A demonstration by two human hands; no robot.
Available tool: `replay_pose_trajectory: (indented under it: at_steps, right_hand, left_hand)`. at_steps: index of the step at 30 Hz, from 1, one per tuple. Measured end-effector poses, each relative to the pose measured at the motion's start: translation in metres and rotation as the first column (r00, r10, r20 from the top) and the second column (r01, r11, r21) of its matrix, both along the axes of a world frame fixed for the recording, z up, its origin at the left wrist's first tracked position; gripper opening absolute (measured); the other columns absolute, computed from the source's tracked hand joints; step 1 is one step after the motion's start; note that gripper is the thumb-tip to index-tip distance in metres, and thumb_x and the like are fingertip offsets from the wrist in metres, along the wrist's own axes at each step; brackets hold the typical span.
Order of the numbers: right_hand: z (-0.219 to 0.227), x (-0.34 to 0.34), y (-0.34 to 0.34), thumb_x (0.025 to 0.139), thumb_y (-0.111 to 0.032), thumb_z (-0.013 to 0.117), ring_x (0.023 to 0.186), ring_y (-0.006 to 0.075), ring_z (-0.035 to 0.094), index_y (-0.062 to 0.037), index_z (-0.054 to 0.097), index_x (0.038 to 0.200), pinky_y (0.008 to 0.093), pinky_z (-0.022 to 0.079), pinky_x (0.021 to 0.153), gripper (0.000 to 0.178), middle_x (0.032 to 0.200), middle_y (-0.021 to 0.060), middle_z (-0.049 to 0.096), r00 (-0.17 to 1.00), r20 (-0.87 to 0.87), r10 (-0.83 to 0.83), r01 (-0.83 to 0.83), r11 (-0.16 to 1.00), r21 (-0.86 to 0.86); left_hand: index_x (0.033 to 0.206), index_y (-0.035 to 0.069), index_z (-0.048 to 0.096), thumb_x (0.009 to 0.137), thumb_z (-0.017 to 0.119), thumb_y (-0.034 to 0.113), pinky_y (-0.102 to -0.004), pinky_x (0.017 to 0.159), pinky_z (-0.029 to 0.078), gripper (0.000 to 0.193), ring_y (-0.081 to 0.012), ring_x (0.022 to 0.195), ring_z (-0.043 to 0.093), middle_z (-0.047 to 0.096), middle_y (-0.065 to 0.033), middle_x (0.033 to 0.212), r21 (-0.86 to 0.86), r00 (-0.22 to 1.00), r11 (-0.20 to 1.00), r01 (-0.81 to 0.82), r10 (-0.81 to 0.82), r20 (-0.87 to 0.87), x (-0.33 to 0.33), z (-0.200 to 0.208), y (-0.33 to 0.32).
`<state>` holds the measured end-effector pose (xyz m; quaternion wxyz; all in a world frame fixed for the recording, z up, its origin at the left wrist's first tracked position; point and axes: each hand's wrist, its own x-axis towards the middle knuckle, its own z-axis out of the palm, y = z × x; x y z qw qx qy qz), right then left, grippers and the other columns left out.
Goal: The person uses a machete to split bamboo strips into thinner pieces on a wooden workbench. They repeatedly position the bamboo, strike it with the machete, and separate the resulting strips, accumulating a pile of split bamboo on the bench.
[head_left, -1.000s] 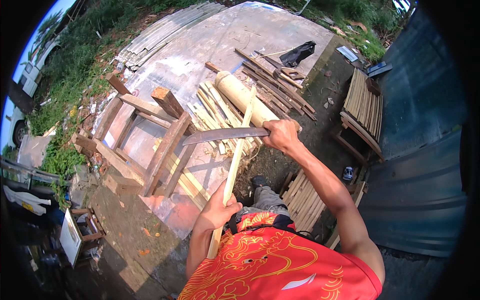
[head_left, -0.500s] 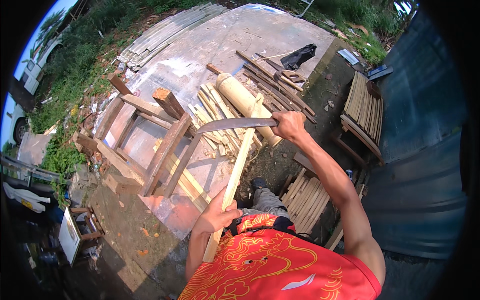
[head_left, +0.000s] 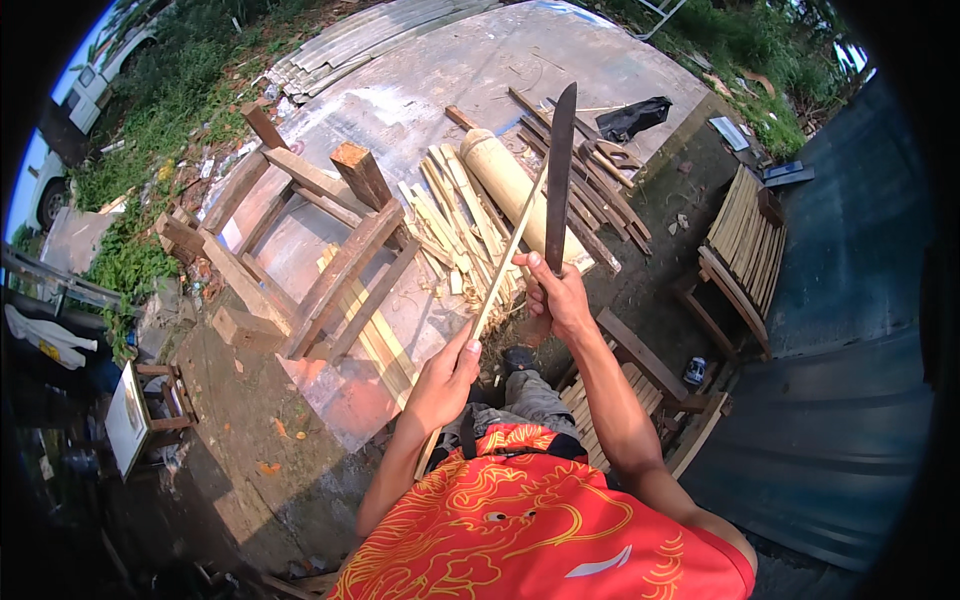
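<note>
Head view: my left hand (head_left: 443,384) pinches strip (head_left: 493,297), right hand (head_left: 562,302) clasps knife (head_left: 561,175); best keep strip steady, knife edge clear of left hand.

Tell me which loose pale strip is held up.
The slender strip gripped in the left hand; the other loose pale strips lie down on the slab.

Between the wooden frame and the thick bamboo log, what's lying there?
A loose pile of split strips lies on the slab between the wooden frame and the bamboo log, as the head view shows.
</note>
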<state>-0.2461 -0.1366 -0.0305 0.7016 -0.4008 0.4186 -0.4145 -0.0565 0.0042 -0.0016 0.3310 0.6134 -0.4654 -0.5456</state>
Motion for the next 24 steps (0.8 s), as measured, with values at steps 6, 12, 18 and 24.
replay_pose_trajectory:
  at_steps: [6, 12, 18, 24]
  right_hand:
    - [0.022, 0.025, 0.018, 0.097, -0.029, 0.069, 0.048, 0.0094, 0.046, 0.0002, 0.065, 0.114, 0.0266, 0.039, 0.046, 0.034, 0.064, -0.0006, 0.049, 0.989, 0.138, -0.050, 0.055, 0.998, -0.038]
    - [0.032, 0.034, 0.016, 0.094, -0.014, 0.072, 0.048, 0.0092, 0.051, 0.0031, 0.066, 0.110, 0.0260, 0.041, 0.046, 0.024, 0.073, 0.0037, 0.063, 0.992, 0.126, -0.009, 0.022, 0.995, -0.099]
    - [0.019, 0.056, 0.016, 0.091, -0.012, 0.075, 0.050, 0.0082, 0.053, 0.0017, 0.068, 0.106, 0.0241, 0.040, 0.046, 0.022, 0.071, -0.0003, 0.061, 0.998, 0.012, 0.069, -0.067, 0.985, -0.160]
    - [-0.009, 0.078, 0.024, 0.091, -0.019, 0.076, 0.054, 0.0038, 0.050, -0.0040, 0.073, 0.107, 0.0234, 0.038, 0.050, 0.022, 0.067, -0.0052, 0.059, 0.978, -0.160, 0.135, -0.167, 0.964, -0.205]
  left_hand:
    - [0.146, 0.004, 0.045, 0.103, 0.056, 0.031, -0.0400, 0.075, 0.053, 0.052, -0.0313, 0.082, 0.071, 0.070, -0.0222, 0.093, -0.365, 0.962, 0.927, -0.083, 0.170, 0.212, -0.012, 0.004, 0.000]
    - [0.132, 0.003, 0.050, 0.098, 0.064, 0.022, -0.0401, 0.076, 0.054, 0.042, -0.0320, 0.087, 0.072, 0.072, -0.0196, 0.098, -0.380, 0.945, 0.900, -0.214, 0.289, 0.153, -0.008, -0.016, -0.001]
    - [0.123, 0.000, 0.059, 0.095, 0.068, 0.016, -0.0354, 0.091, 0.052, 0.033, -0.0258, 0.114, 0.063, 0.065, -0.0161, 0.123, -0.562, 0.919, 0.801, -0.207, 0.356, 0.170, 0.013, -0.021, -0.023]
    - [0.141, -0.001, 0.052, 0.099, 0.063, 0.016, -0.0356, 0.097, 0.052, 0.047, -0.0214, 0.118, 0.061, 0.064, -0.0147, 0.130, -0.683, 0.905, 0.627, -0.374, 0.407, -0.123, 0.050, 0.040, -0.063]
